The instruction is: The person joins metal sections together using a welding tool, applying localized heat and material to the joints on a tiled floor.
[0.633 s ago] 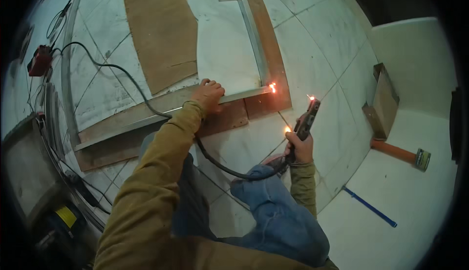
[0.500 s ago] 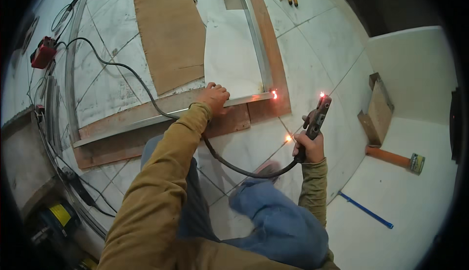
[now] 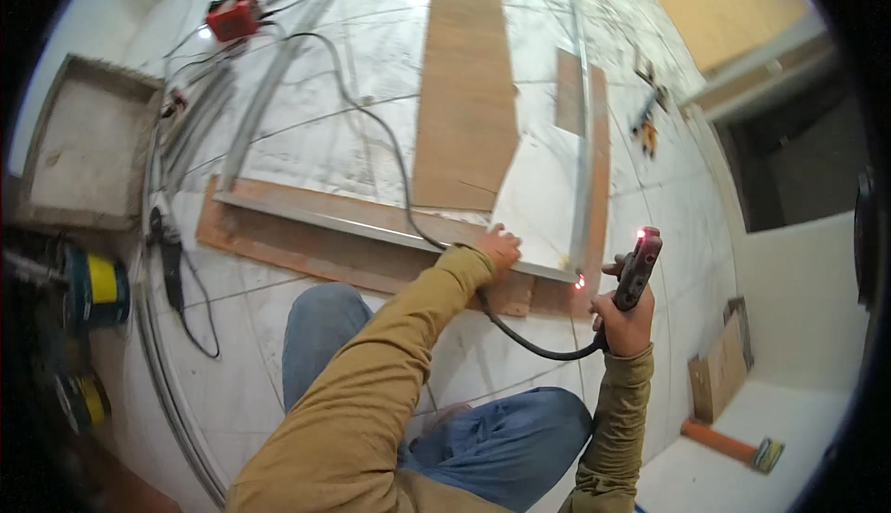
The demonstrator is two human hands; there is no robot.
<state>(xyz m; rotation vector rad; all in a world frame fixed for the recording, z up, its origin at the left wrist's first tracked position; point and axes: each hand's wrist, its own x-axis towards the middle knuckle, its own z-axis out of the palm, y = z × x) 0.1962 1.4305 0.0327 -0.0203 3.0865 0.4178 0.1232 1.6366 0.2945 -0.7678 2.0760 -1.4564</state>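
Observation:
My right hand (image 3: 628, 321) is closed round the handle of a dark welding electrode holder (image 3: 639, 272), which points up and away from me. A red glow shows at its tip, apart from the metal. A black cable (image 3: 543, 353) runs from it, passing under my left forearm. My left hand (image 3: 501, 251) is closed over the near metal bar (image 3: 353, 231) of a rectangular frame, close to its right corner. At that corner a small spot (image 3: 580, 281) glows red where the near bar meets the right side bar (image 3: 582, 188). Wooden boards (image 3: 306, 258) lie beneath the bars.
A brown board (image 3: 464, 104) and a white sheet lie inside the frame. A red welding machine (image 3: 232, 18) stands far left. Orange-handled pliers (image 3: 647, 137) lie right of the frame, an orange-handled tool (image 3: 719, 441) lower right. A green-and-yellow power tool (image 3: 97, 290) is at left.
The view has shifted, showing more of the far and left floor. The bright spark below the holder is gone, and the corner glow is smaller. Both hands keep their holds.

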